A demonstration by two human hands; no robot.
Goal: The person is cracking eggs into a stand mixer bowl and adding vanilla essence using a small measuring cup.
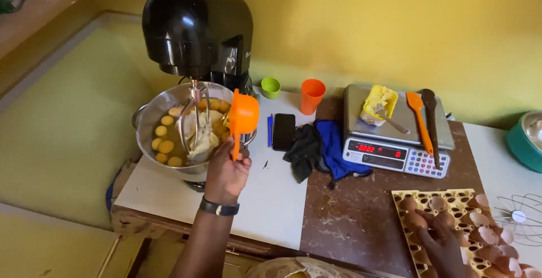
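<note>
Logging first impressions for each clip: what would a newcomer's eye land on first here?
The black stand mixer at rear left, its bowl full of egg yolks. The left hand tips an orange cup at the bowl's rim. At lower right, the right hand rests on an egg tray of broken shells.

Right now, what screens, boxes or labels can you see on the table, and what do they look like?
Scale screen: on the front of the grey scale, a dark strip with glowing red digits.
Phone: flat beside the blue pen, a black rectangle with its screen dark.
Egg tray: bottom right, tan cardboard, holding eggs and broken shells.
Labels: none clear.
</note>
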